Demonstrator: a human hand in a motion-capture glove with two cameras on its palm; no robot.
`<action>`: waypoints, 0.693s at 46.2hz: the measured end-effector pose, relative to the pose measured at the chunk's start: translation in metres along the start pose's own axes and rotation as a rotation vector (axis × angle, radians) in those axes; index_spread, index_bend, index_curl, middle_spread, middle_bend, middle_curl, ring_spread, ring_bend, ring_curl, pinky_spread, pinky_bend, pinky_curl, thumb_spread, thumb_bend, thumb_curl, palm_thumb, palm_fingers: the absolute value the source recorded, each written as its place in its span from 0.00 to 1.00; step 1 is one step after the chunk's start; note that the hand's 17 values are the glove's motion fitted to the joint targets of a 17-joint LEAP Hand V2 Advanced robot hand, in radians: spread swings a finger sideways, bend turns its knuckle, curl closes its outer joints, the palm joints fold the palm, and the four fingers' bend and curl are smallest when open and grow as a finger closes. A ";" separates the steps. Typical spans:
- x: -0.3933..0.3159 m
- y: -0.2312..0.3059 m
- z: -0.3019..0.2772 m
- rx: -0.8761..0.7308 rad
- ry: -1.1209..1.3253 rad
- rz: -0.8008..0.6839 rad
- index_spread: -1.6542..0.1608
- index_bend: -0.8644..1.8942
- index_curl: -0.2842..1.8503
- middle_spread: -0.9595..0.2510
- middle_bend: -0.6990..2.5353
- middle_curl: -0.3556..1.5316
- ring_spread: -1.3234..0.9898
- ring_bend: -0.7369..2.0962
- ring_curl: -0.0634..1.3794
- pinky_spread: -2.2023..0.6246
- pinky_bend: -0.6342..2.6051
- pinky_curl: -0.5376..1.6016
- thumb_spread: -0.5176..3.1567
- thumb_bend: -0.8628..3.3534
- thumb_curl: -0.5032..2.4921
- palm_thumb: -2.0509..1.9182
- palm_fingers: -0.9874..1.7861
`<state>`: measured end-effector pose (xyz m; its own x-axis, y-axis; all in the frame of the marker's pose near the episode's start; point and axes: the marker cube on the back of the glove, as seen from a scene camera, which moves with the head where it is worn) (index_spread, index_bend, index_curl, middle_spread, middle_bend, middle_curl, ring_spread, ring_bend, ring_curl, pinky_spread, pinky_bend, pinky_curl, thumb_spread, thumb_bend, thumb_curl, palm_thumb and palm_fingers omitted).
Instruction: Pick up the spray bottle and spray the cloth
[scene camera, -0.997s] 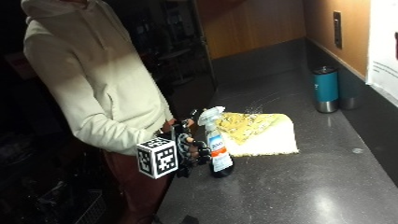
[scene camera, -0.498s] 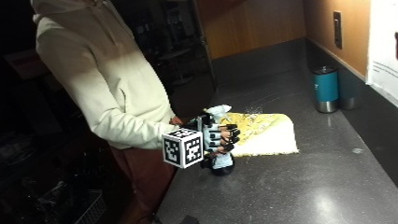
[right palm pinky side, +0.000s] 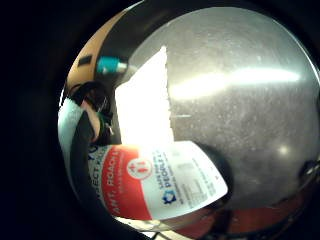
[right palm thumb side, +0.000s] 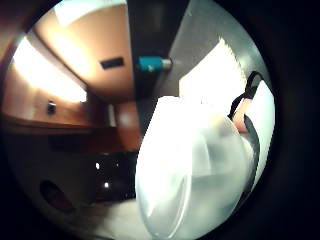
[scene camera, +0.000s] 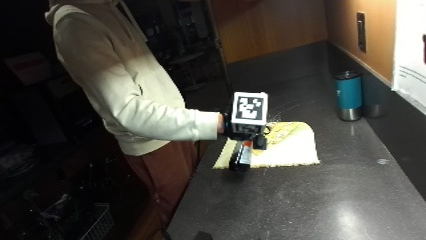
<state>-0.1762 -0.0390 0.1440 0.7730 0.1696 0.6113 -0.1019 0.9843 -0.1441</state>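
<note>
Outside view faces the counter (scene camera: 313, 200) obliquely; 2 palm views sit close against the spray bottle (right palm pinky side: 160, 182), sharing the cloth (scene camera: 283, 145).

Yellow cloth (scene camera: 286, 145) — red-and-white label on spray bottle (scene camera: 241, 156) — teal tumbler (scene camera: 348, 95).

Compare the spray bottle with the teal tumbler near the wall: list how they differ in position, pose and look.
1. The spray bottle is gripped by the gloved right hand and lifted over the yellow cloth; the teal tumbler stands untouched on the counter near the wall.
2. The bottle hangs tilted; the tumbler stands upright.
3. The bottle carries a red and white label; the tumbler is plain teal with a metal base.
Both are upright-style containers.
</note>
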 end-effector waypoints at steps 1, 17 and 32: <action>-0.005 -0.004 -0.012 -0.041 0.045 -0.007 0.82 0.44 0.35 0.70 0.38 0.44 0.50 0.46 0.33 0.72 0.29 0.42 0.27 0.20 0.35 0.76 0.86; -0.093 -0.018 0.004 -0.333 0.667 -0.004 0.83 0.45 0.36 0.70 0.39 0.45 0.50 0.47 0.34 0.71 0.30 0.43 0.22 0.20 0.38 0.76 0.85; -0.120 0.002 0.041 -0.410 1.029 0.001 0.83 0.46 0.37 0.69 0.39 0.45 0.50 0.48 0.35 0.71 0.30 0.43 0.21 0.20 0.40 0.76 0.85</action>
<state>-0.2948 -0.0558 0.1027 0.9438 -0.1386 -0.3001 -0.0348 0.8611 -0.5072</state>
